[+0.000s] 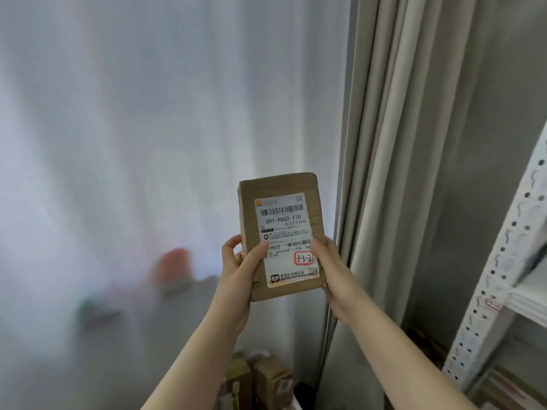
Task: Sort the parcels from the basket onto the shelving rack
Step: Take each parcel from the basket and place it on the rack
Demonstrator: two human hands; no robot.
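Observation:
A small brown cardboard parcel (pixel 281 202) is held upright in front of me, its white shipping label facing the camera with "3-3-2" handwritten in a red box. My left hand (pixel 239 270) grips its lower left edge, thumb on the label. My right hand (pixel 331 267) grips the lower right edge. The white shelving rack (pixel 500 261) stands at the right edge, its perforated upright and one shelf board visible. Several more brown parcels (pixel 266 380) lie low down between my forearms; the basket itself cannot be made out.
A sheer white curtain (pixel 148 143) fills the left and centre. A heavier beige curtain (pixel 393 143) hangs to the right of the parcel, beside a grey wall. More items sit on the rack's lower shelf (pixel 509 389).

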